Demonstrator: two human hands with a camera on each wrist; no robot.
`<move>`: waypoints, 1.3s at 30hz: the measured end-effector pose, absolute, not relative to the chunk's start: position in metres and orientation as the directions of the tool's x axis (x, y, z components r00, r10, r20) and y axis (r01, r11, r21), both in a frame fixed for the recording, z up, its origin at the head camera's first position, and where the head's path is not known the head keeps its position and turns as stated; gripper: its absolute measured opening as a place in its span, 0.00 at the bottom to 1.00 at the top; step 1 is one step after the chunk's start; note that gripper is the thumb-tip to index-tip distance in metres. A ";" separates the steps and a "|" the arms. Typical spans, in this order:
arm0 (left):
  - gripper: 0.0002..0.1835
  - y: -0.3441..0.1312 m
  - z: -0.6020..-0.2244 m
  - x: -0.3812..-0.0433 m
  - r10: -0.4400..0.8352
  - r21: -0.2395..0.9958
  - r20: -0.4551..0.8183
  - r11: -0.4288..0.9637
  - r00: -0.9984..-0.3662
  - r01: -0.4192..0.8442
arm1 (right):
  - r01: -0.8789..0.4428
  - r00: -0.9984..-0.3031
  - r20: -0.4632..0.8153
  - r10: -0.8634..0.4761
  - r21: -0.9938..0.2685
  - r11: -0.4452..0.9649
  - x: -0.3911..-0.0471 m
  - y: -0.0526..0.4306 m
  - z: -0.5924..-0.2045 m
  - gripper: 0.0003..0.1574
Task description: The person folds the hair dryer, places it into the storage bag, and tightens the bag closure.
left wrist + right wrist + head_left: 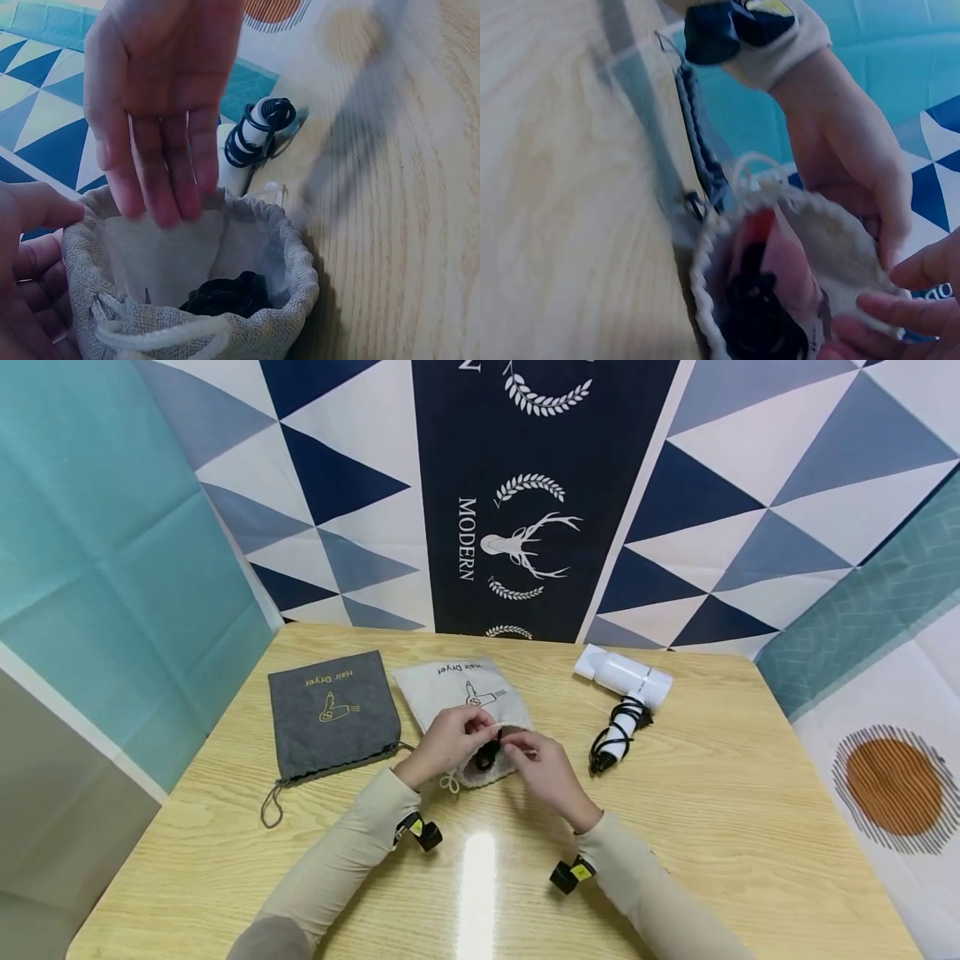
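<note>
A beige drawstring bag (pixel 504 693), printed with a hair dryer picture, lies mouth toward me. My left hand (pixel 452 742) pinches its rim between thumb and fingers, as the left wrist view (pixel 30 262) shows. Over the opening hovers my right hand (pixel 546 770), its fingers fairly straight in the left wrist view and close to the inner cloth; whether they touch it is hard to tell. Inside the bag sit a black bundled cord (pixel 761 319) and something pinkish (pixel 787 270), partly hidden by the cloth.
A grey drawstring bag (pixel 330 714) lies flat on the left, its cord loop hanging toward me. To the right rests a white hair dryer (pixel 626 677), its black cord (pixel 603 747) wound round the handle. Patterned cloth (pixel 510 502) hangs behind the wooden table (pixel 712 827).
</note>
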State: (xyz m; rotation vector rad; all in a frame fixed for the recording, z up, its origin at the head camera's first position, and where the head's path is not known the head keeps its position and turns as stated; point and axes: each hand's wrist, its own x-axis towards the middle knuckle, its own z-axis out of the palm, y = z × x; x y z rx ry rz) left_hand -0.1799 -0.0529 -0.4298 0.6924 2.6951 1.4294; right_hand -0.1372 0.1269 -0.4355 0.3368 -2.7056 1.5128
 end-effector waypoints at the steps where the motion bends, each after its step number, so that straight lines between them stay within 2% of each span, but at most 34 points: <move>1: 0.06 -0.053 -0.430 -0.179 0.390 0.792 0.189 0.482 -0.901 0.375 | -0.210 -0.975 0.141 -0.171 -0.835 0.508 -0.138 0.129 -0.434 0.13; 12: 0.06 -0.054 -0.434 -0.175 0.413 0.785 0.171 0.492 -0.894 0.377 | -0.269 -0.960 0.257 -0.106 -0.765 0.585 -0.150 0.146 -0.425 0.09; 17: 0.05 -0.054 -0.435 -0.176 0.430 0.764 0.179 0.505 -0.885 0.400 | -0.365 -0.927 0.329 -0.180 -0.682 0.634 -0.157 0.148 -0.424 0.10; 24: 0.04 -0.055 -0.435 -0.174 0.436 0.755 0.178 0.514 -0.882 0.407 | -0.442 -0.896 0.303 -0.323 -0.558 0.702 -0.161 0.145 -0.426 0.13; 30: 0.04 -0.055 -0.433 -0.172 0.431 0.750 0.187 0.518 -0.883 0.412 | -0.457 -0.888 0.310 -0.339 -0.514 0.726 -0.163 0.141 -0.426 0.13; 39: 0.05 -0.056 -0.434 -0.174 0.437 0.738 0.193 0.526 -0.879 0.423 | -0.504 -0.844 0.410 -0.346 -0.383 0.774 -0.166 0.135 -0.428 0.09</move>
